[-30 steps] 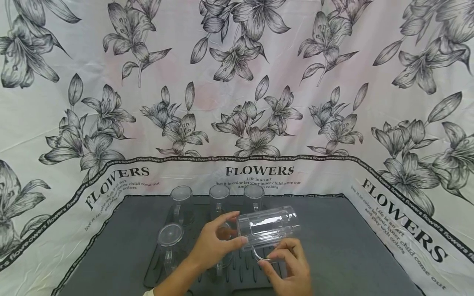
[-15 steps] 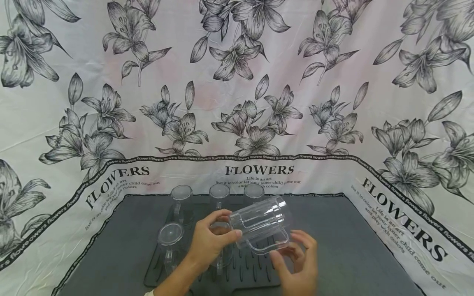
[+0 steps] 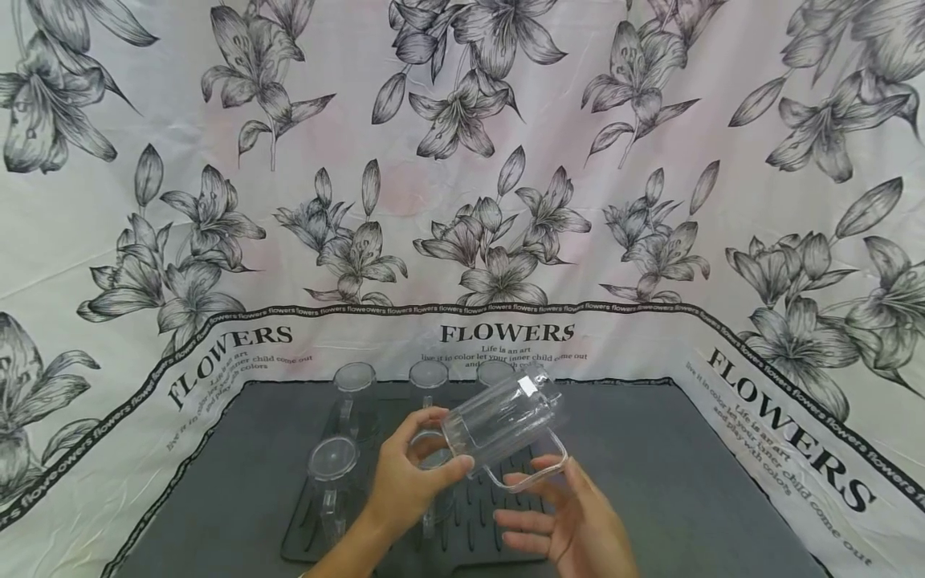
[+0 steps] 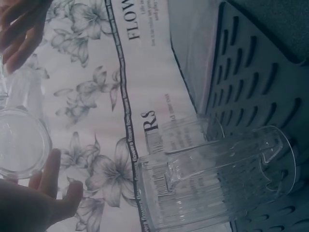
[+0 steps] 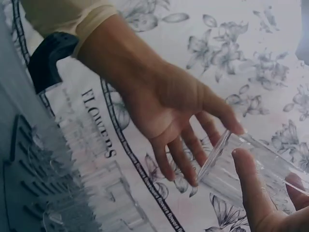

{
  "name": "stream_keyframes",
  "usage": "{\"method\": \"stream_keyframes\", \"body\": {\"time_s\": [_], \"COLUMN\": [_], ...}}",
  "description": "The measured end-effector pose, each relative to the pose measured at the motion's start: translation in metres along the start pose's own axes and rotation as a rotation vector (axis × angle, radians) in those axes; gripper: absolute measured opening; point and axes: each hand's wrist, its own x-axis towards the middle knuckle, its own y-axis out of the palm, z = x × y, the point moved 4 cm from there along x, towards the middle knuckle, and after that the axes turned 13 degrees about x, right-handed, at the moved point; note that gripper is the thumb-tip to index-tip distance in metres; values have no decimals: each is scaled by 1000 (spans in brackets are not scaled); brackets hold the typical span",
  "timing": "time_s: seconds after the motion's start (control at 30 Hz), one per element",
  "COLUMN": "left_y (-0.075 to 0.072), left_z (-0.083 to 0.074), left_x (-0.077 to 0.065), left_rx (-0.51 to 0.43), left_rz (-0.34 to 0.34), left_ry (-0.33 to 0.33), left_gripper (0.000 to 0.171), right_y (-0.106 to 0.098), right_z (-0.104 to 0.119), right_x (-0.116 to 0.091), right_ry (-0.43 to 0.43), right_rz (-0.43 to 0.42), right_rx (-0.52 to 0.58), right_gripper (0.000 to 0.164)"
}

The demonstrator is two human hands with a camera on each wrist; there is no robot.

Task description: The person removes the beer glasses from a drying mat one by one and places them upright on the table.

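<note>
A clear mug (image 3: 499, 421) is held tilted in the air above a dark drying mat, its far end pointing up and right. My left hand (image 3: 412, 474) grips one end of it between thumb and fingers. My right hand (image 3: 578, 514) has the mug's handle between thumb and index finger, while its other fingers stay spread. In the left wrist view the held mug (image 4: 21, 140) shows at the left edge, between my left hand (image 4: 38, 203) and my right hand (image 4: 21, 34). The right wrist view shows the mug (image 5: 251, 169) with fingers of both hands against it.
Several clear mugs stand upside down on the ridged mat (image 3: 499, 546), among them a front left mug (image 3: 334, 461) and a back left mug (image 3: 354, 381). One mug stands partly hidden behind my left hand. Flower-printed cloth (image 3: 506, 265) surrounds the grey table (image 3: 686, 482).
The mug has tipped from nearly level to slanting upward to the right. My right hand has let its fingers loosen and shifted along the handle; my left hand keeps its grip.
</note>
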Motion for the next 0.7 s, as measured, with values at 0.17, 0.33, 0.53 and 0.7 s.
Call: {"method": "stream_keyframes", "body": {"time_s": [0.17, 0.33, 0.53, 0.7], "left_y": [1, 2, 1, 0], "left_z": [1, 5, 10, 12], "left_x": [-2, -5, -8, -10], "left_rx": [-32, -38, 82, 162], "left_rz": [14, 36, 25, 37], "left_ry": [40, 22, 12, 15], "left_gripper": [57, 57, 57, 55], "right_y": [4, 6, 11, 15], "right_z": [3, 3, 7, 11], "right_x": [0, 0, -1, -3], "right_ry": [65, 98, 50, 9], "right_rz": [122, 226, 280, 296], "right_rx": [152, 250, 161, 19], "right_gripper": [43, 49, 50, 47]}}
